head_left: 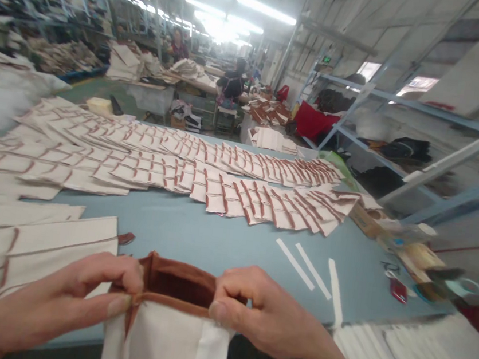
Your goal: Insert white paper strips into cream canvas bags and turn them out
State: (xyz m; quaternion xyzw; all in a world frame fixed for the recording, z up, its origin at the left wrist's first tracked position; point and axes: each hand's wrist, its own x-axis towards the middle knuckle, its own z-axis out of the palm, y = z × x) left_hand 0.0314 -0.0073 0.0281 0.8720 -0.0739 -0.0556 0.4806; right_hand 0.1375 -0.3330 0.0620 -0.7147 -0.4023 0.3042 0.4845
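Note:
A cream fabric bag (169, 338) with a brown lining and brown top edge hangs upright at the table's near edge, its mouth held apart. My left hand (97, 287) pinches the left corner of the rim between thumb and fingers. At the right end of the rim, my right hand (246, 307) grips the edge the same way, thumb on the outer side. A paler strip runs down the bag's front near the right side. The lower part of the bag is cut off by the frame.
Overlapping rows of cream pieces with brown edging (229, 193) stretch across the blue table (169, 220). More cream pieces (58, 251) lie at the left. White strips (296, 265), a red object (399, 290) and tape rolls (465, 287) are at the right, near blue shelving (429, 109). People sit farther back.

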